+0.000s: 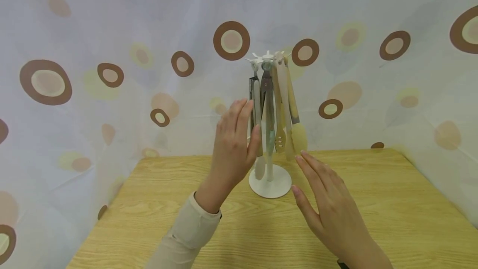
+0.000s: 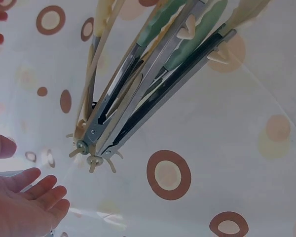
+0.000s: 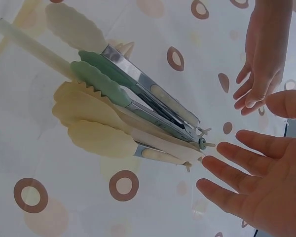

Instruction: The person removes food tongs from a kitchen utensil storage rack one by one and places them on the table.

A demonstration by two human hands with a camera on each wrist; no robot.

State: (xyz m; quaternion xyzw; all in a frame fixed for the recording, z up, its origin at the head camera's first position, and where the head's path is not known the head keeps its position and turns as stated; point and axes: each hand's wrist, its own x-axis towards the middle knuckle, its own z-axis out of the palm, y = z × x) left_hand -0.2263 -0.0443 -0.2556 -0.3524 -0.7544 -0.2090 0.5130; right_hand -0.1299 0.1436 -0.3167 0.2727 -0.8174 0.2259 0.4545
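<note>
A white utensil stand (image 1: 281, 185) with a round base and a ring of hooks holds several hanging kitchen tools. Among them are tongs with pale tips (image 3: 75, 24), tongs with green tips (image 3: 99, 85) and cream-tipped tongs (image 3: 101, 140). A slotted utensil (image 1: 280, 140) hangs behind. My left hand (image 1: 233, 144) is raised on the stand's left, fingers extended, overlapping the pale-tipped tongs in the head view. On the other side, lower down, my right hand (image 1: 332, 209) spreads its straight fingers close to the cream tips. Both wrist views show the hands' fingers apart from the tools, holding nothing.
The stand rests on a light wood-grain table (image 1: 168, 202), toward its back edge. Behind and at both sides hangs a pale curtain (image 1: 179, 11) patterned with brown and beige ovals. A light sleeve (image 1: 190, 227) covers the left forearm.
</note>
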